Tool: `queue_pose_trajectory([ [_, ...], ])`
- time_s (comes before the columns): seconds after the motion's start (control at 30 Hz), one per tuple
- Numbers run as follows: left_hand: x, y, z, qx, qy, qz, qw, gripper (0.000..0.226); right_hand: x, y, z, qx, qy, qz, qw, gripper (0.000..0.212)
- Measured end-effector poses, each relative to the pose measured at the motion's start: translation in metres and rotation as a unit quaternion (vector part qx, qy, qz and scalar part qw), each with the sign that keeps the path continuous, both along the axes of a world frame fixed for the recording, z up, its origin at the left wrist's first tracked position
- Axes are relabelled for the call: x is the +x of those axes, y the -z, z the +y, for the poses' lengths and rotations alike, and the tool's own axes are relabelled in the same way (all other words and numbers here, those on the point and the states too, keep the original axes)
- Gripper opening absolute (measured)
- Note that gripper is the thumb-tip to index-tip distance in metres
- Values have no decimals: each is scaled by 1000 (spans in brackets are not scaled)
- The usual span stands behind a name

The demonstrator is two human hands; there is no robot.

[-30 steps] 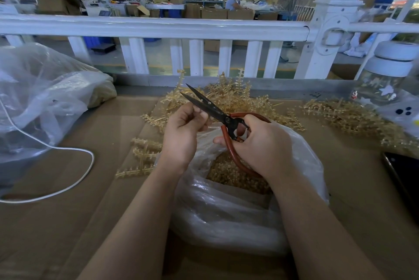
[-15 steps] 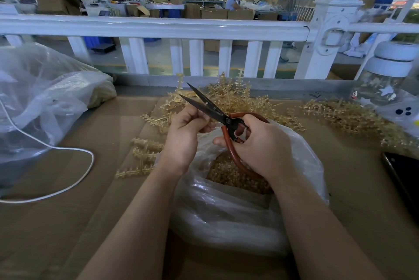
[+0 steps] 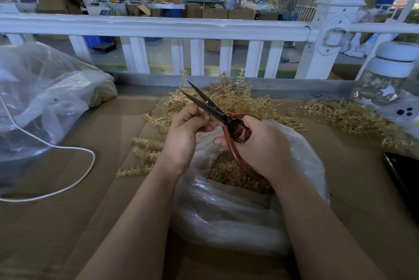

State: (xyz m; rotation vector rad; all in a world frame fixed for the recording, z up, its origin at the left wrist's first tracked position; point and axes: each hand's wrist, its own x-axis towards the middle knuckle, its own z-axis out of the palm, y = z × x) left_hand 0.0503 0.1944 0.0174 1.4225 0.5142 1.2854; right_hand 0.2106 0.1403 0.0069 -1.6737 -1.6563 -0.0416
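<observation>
My right hand [image 3: 260,143] grips the red handles of black-bladed scissors [image 3: 210,107], whose blades stand apart and point up to the left. My left hand [image 3: 186,127] is curled just left of the blades, its fingertips pinching something small and pale that I cannot make out. Both hands hover over a clear plastic bag [image 3: 226,211] holding small tan plastic pieces [image 3: 229,171]. Behind the hands lies a pile of tan plastic sprues [image 3: 231,98].
Loose sprues [image 3: 145,152] lie left of the bag, more sprues [image 3: 349,118] at the right. A large clear bag [image 3: 45,102] and a white cable [image 3: 68,148] sit at the left. A jar [image 3: 385,82] and a black phone [image 3: 403,175] are at the right. A white railing [image 3: 158,28] borders the cardboard-covered table [image 3: 56,223].
The hands and scissors have barely moved. The blades stay apart, and the left fingers have shifted slightly against the lower blade.
</observation>
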Motion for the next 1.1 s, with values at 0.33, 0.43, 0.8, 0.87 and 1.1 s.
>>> queue_pose_trajectory([
  [0.33,-1,-1,0,-9,-12,6,1000,5,1,-1,2,6,6,-4,1000,63],
  [0.43,-1,-2,-1,-16,-17,2,1000,11,1,-2,2,-1,4,-2,1000,61],
  [0.8,3,0,-2,-25,-47,110,993,13,-2,-3,6,-44,-45,219,974,57],
  [0.87,4,0,-3,-1,-35,132,991,15,-4,-4,8,-56,-51,242,967,44],
  [1.1,1,-2,-7,8,-30,134,990,21,-7,-5,9,-75,-98,316,941,10],
])
